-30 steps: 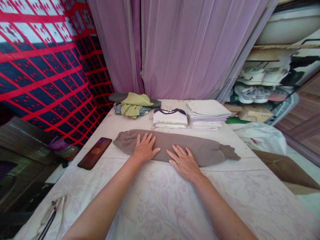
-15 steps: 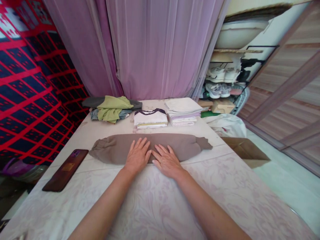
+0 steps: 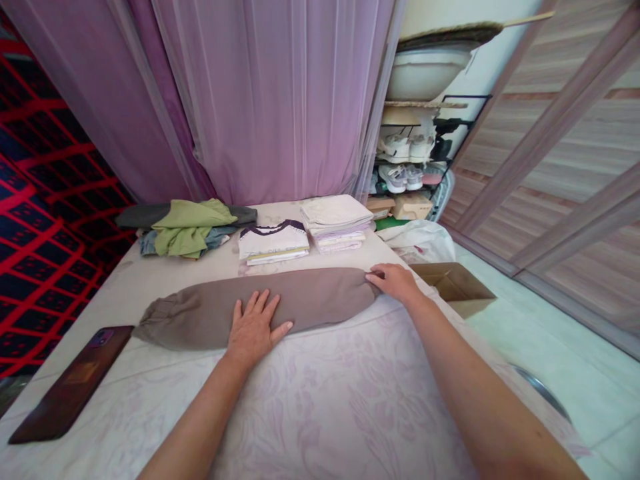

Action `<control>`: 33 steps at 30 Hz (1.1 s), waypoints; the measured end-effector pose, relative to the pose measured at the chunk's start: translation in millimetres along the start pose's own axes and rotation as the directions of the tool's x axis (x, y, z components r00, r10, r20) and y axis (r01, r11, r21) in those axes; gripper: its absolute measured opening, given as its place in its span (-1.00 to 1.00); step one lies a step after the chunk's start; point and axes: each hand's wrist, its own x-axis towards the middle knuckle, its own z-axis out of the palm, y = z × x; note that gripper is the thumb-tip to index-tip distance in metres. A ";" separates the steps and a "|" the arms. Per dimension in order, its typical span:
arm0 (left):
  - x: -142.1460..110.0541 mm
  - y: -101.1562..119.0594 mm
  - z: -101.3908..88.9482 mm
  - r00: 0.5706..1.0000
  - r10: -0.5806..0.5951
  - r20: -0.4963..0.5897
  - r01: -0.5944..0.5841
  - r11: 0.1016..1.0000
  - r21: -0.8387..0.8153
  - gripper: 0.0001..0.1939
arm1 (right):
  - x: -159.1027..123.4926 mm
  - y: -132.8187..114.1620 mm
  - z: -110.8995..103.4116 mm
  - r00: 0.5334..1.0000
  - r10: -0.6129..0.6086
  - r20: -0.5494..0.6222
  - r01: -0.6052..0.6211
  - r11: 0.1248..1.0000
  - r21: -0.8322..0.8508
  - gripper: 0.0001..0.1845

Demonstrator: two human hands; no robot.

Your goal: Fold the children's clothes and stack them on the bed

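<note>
A long, folded brown garment (image 3: 310,300), perhaps trousers, lies crosswise on the bed-like surface (image 3: 330,413) with its floral cover. Its gathered end points left. My left hand (image 3: 254,327) rests flat on the middle of it, fingers spread. At the garment's right end, my right hand (image 3: 395,281) is closed on the narrow cuff, with thumb and fingers pinching the cloth; the hand hides most of that cuff.
A phone (image 3: 73,383) lies at the left. Behind the garment are a loose pile with a green cloth (image 3: 193,227), a folded white shirt (image 3: 274,240) and stacked white cloths (image 3: 337,220). An open cardboard box (image 3: 453,283) stands beyond the right edge.
My right hand has slid from the garment's middle to its right end and closed on the cuff. My left hand stays flat on the cloth. The view has turned to the right.
</note>
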 end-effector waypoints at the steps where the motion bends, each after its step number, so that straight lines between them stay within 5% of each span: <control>1: 0.2 0.8 -0.9 1.000 -0.004 0.011 0.004 1.000 0.010 -0.26 | 3.7 2.5 -0.5 1.000 -0.021 0.022 0.021 0.999 0.033 -0.70; 5: 1.3 1.6 -1.6 1.000 -0.010 0.026 0.009 0.999 0.035 -0.26 | 13.7 2.5 -2.3 0.997 -0.023 0.068 0.017 0.996 0.091 -0.76; 11: 0.6 3.1 -3.0 0.999 -0.013 0.034 0.011 0.998 0.054 -0.28 | 10.3 4.5 12.8 0.995 0.075 -0.069 -0.065 0.988 0.139 -0.74; 17: 3.5 5.8 -13.4 0.996 -0.022 0.088 0.018 0.999 0.048 -0.28 | 6.4 20.0 30.4 0.974 0.140 -0.181 -0.056 0.912 0.406 -0.59; 23: 24.3 43.8 -21.6 0.957 0.289 0.026 -0.287 0.957 -0.041 -0.48 | 5.6 24.6 35.0 0.954 0.205 -0.218 -0.096 0.900 0.426 -0.52; 29: 40.3 70.2 -1.4 0.939 0.323 0.118 -0.316 0.946 -0.075 -0.42 | 5.7 24.1 23.2 0.958 0.116 -0.262 -0.029 0.948 0.317 -0.54; 33: 39.3 69.0 2.6 0.933 0.334 0.131 -0.330 0.943 -0.049 -0.40 | -4.7 -9.2 8.9 0.907 -0.122 -0.404 0.195 0.970 0.145 -0.51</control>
